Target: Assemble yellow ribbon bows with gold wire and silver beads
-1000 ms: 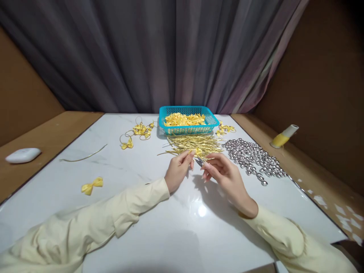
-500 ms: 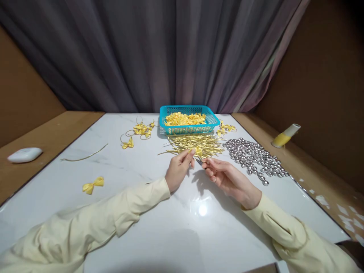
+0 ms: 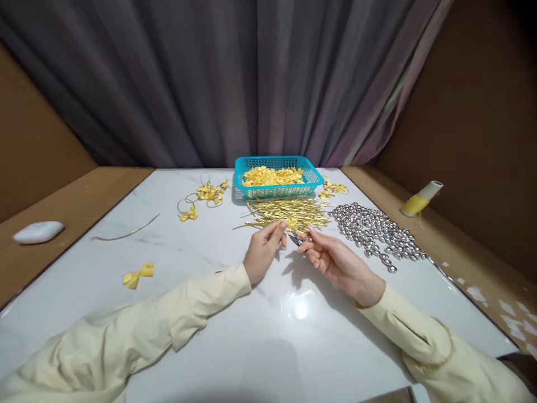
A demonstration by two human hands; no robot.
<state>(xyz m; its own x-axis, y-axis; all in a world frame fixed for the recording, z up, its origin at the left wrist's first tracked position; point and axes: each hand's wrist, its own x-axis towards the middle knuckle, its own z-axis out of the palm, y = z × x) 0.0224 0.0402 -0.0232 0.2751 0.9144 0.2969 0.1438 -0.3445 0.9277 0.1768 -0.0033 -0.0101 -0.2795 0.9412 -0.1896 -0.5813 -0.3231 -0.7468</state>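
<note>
Handwork at a white surface (image 3: 235,347), seen from the wearer's head. The left hand (image 3: 265,250) lay at the middle of the scene, its grip together, thumb and fingers clamped on a yellow bow (image 3: 290,224). This bow was just in front of the near edge of a pile of gold strands (image 3: 285,211). The right hand (image 3: 335,263), to its right, had its grip clamped on a dark-bladed tool (image 3: 295,239); the tip pointed left, close below the bow, and whether the two touched could not be told.

Beyond the strands, a blue basket (image 3: 312,188) stood at the far middle, holding a heap of yellow bows (image 3: 272,176). Looped bows (image 3: 210,192) lay to its left, and a smaller bow cluster (image 3: 333,189) just to its right. Silver beads (image 3: 377,232) were spread over the right side. On the left lay a single gold cord (image 3: 126,235) and, nearer, a loose bow (image 3: 138,274). At the far left, a white object (image 3: 38,232) rested on a brown ledge (image 3: 79,210); at right, a spool of yellow thread (image 3: 415,204) was tilted.
</note>
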